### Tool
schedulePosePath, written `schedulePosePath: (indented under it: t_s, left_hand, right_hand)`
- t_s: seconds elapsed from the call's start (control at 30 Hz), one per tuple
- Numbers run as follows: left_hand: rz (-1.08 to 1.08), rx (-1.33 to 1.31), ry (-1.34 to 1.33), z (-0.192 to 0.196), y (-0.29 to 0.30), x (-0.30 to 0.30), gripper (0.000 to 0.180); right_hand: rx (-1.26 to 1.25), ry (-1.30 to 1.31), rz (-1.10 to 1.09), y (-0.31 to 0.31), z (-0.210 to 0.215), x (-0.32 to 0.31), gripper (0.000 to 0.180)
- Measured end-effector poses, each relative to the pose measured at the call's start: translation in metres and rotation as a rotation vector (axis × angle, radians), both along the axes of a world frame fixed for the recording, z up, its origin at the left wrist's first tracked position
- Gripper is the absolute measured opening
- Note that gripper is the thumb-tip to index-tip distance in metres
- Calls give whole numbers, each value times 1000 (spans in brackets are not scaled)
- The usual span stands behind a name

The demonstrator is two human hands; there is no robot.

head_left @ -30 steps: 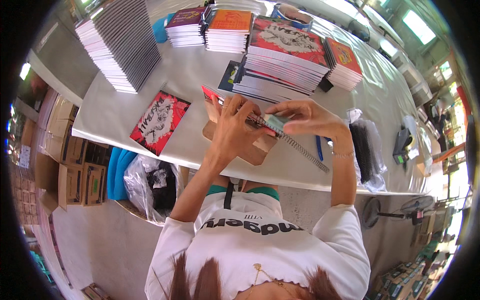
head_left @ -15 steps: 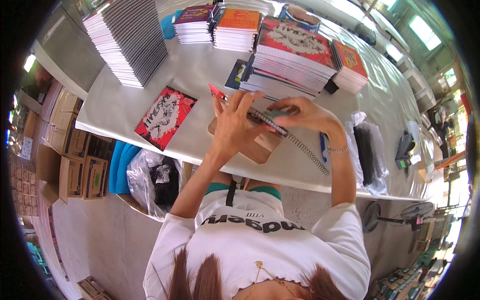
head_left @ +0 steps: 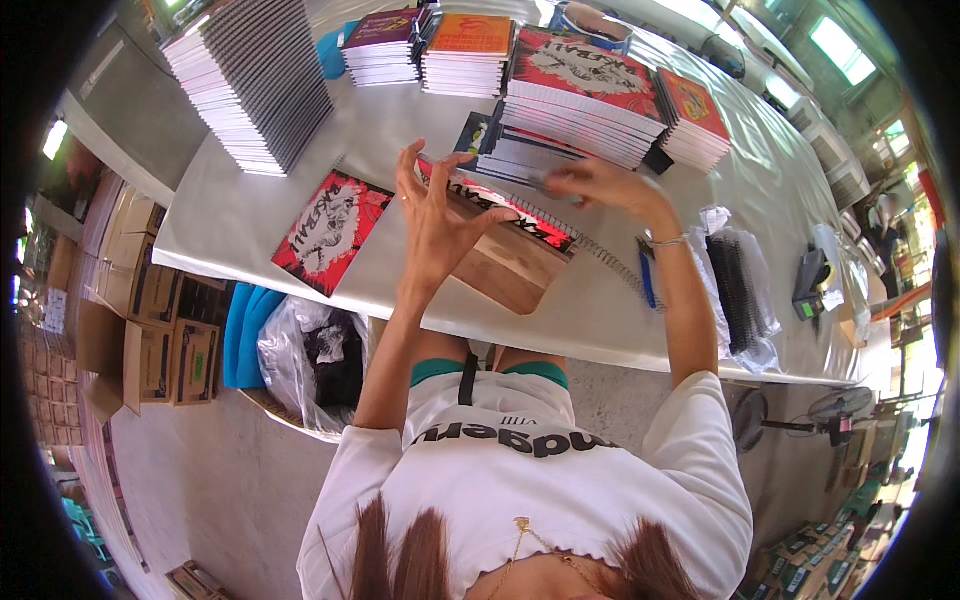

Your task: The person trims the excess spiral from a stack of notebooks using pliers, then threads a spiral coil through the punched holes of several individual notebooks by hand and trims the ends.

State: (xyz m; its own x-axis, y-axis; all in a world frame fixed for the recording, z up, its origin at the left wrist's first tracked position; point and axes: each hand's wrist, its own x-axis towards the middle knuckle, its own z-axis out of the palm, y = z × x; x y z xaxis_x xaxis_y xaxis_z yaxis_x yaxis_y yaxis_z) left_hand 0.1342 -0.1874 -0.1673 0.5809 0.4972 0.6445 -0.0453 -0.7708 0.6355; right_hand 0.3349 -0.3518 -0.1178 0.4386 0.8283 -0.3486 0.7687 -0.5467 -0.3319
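Observation:
A red notebook (head_left: 545,228) with black lettering lies on a wooden board (head_left: 510,270) at the table's near side. Along its far edge runs a metal spiral coil (head_left: 615,262), whose loose end sticks out to the right. My left hand (head_left: 435,215) spreads over the notebook's left part, thumb on the cover and fingers apart. Just beyond the coil, my right hand (head_left: 605,190) is smeared by motion. Whether it holds anything is unclear. A second red notebook (head_left: 332,232) lies flat to the left.
A tall stack of bound notebooks (head_left: 250,85) stands far left. Further stacks, with red-covered notebooks (head_left: 585,90) on one, line the back. A blue pen (head_left: 647,275) and bagged black coils (head_left: 738,295) lie right. Below the table's left edge is a box with plastic bags (head_left: 300,365).
The red notebook has tipped from upright to lying with its cover showing. My left hand has loosened and spread its fingers; my right hand has moved slightly away from the coil.

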Motion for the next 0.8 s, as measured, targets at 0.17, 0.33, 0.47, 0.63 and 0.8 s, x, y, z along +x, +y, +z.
schedulePosePath:
  t_s: [0.17, 0.33, 0.47, 0.63, 0.8]
  left_hand:
    - [-121, -82, -38, -18, 14, 3, 84]
    - [-128, -121, -83, -8, 11, 8, 82]
    - [-177, -87, -57, -17, 11, 6, 80]
    - [-165, -119, -123, -16, 20, 7, 76]
    - [-224, -225, -67, -9, 15, 10, 73]
  right_hand:
    - [282, 608, 111, 14, 24, -27, 71]
    - [382, 845, -145, 2, 7, 2, 66]
    - [-109, 206, 73, 29, -12, 4, 64]
    - [425, 784, -182, 8, -10, -6, 62]
    - [-180, 244, -34, 28, 0, 0, 66]
